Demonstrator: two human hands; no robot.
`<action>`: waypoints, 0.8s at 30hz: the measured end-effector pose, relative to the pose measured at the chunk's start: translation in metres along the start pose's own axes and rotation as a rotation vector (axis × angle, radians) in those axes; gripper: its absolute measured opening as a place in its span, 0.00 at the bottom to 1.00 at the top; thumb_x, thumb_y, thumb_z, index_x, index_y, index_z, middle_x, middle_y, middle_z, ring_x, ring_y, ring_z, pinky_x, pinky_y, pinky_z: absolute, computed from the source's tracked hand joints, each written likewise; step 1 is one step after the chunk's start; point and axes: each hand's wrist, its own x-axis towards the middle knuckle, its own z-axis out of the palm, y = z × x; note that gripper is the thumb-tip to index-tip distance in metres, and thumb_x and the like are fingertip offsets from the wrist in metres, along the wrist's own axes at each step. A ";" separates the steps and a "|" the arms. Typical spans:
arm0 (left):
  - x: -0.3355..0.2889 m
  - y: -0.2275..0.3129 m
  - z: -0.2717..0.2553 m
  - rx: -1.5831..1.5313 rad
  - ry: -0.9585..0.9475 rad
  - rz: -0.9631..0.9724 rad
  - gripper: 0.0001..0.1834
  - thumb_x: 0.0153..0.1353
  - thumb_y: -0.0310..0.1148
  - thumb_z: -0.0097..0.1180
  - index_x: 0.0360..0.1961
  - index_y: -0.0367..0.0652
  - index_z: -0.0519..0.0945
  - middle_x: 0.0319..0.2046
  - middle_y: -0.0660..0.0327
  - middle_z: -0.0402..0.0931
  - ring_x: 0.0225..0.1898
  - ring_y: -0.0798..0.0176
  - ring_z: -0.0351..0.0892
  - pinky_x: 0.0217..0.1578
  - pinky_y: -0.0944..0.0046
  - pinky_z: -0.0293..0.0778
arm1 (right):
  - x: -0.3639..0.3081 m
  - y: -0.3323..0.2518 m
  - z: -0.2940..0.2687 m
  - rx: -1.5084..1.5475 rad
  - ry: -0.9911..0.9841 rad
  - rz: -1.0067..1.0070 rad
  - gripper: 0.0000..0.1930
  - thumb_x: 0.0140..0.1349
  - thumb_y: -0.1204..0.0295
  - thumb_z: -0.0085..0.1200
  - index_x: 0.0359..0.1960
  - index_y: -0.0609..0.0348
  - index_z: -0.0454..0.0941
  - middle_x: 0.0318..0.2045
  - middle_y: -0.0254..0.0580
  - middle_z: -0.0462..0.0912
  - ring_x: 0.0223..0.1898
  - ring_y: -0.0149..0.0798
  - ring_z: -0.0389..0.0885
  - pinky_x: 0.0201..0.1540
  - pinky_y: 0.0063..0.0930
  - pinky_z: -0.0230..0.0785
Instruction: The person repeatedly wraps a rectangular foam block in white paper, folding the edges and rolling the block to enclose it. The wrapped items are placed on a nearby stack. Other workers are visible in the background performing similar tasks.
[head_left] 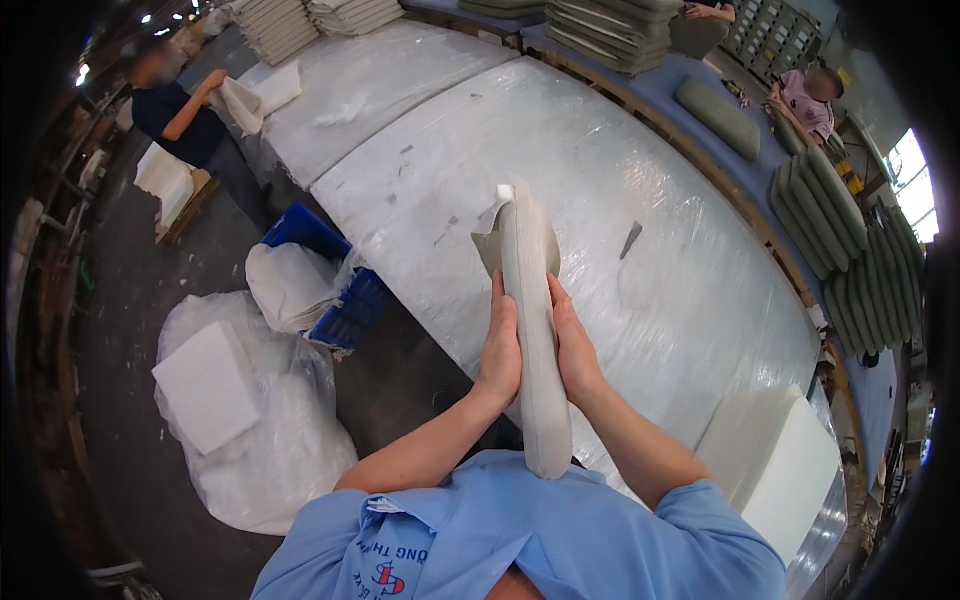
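Left hand (500, 350) and right hand (574, 350) pressed flat, fingers extended, against the upright cushion (535, 330) over the surface's (600, 150) near edge; even pressure judged best for seating the cover.

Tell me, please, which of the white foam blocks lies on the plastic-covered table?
The white foam block by the person's right elbow; the other nearby block sits on a plastic bag on the floor.

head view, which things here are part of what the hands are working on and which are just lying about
In hand:
- beige cushion, held on edge
- left hand and right hand, pressed flat on its two sides
- plastic-covered table beneath it

Lying about:
- white foam block on the table
- foam block in a clear bag on the floor
- blue crate
- green cushions
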 end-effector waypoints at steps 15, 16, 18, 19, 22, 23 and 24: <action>-0.001 0.016 0.015 0.616 0.003 0.242 0.40 0.82 0.42 0.41 0.82 0.29 0.43 0.81 0.35 0.42 0.83 0.37 0.42 0.80 0.42 0.45 | 0.014 0.043 -0.011 -0.209 0.046 -0.318 0.39 0.81 0.47 0.36 0.82 0.65 0.50 0.81 0.58 0.54 0.83 0.51 0.50 0.83 0.41 0.38; -0.003 0.014 0.012 0.543 0.001 0.225 0.39 0.82 0.42 0.40 0.82 0.30 0.43 0.81 0.35 0.41 0.83 0.37 0.40 0.80 0.42 0.44 | 0.012 0.040 -0.013 -0.218 0.030 -0.276 0.39 0.81 0.48 0.36 0.82 0.65 0.50 0.81 0.58 0.54 0.83 0.51 0.50 0.83 0.41 0.38; -0.017 0.014 0.007 0.491 -0.037 0.227 0.38 0.82 0.40 0.37 0.83 0.30 0.42 0.82 0.38 0.39 0.84 0.39 0.37 0.80 0.44 0.41 | 0.002 0.031 -0.015 -0.192 0.009 -0.176 0.39 0.82 0.48 0.36 0.83 0.64 0.49 0.82 0.57 0.53 0.83 0.52 0.49 0.83 0.42 0.38; -0.030 0.012 0.003 0.512 -0.072 0.234 0.38 0.82 0.39 0.35 0.83 0.30 0.41 0.83 0.40 0.37 0.85 0.42 0.35 0.81 0.46 0.39 | -0.008 0.027 -0.014 -0.156 0.007 -0.106 0.39 0.82 0.48 0.36 0.83 0.64 0.49 0.82 0.57 0.53 0.83 0.52 0.48 0.83 0.42 0.38; -0.062 0.008 -0.002 0.529 -0.147 0.268 0.38 0.82 0.40 0.34 0.83 0.31 0.40 0.83 0.37 0.32 0.85 0.38 0.30 0.80 0.43 0.37 | -0.046 0.004 -0.006 -0.190 -0.025 -0.035 0.39 0.81 0.50 0.37 0.83 0.64 0.48 0.82 0.57 0.52 0.83 0.52 0.47 0.83 0.43 0.38; -0.070 0.008 -0.002 0.528 -0.167 0.278 0.38 0.81 0.41 0.34 0.83 0.32 0.40 0.83 0.34 0.30 0.84 0.34 0.29 0.80 0.40 0.37 | -0.055 0.002 -0.003 -0.223 -0.040 -0.031 0.39 0.81 0.50 0.37 0.83 0.64 0.47 0.82 0.57 0.52 0.84 0.53 0.46 0.83 0.43 0.38; -0.074 0.012 0.003 0.553 -0.162 0.275 0.38 0.81 0.41 0.34 0.83 0.32 0.41 0.82 0.32 0.30 0.84 0.32 0.30 0.80 0.39 0.37 | -0.061 0.004 -0.003 -0.226 -0.024 -0.057 0.39 0.81 0.51 0.37 0.83 0.65 0.47 0.82 0.58 0.52 0.83 0.53 0.47 0.83 0.43 0.38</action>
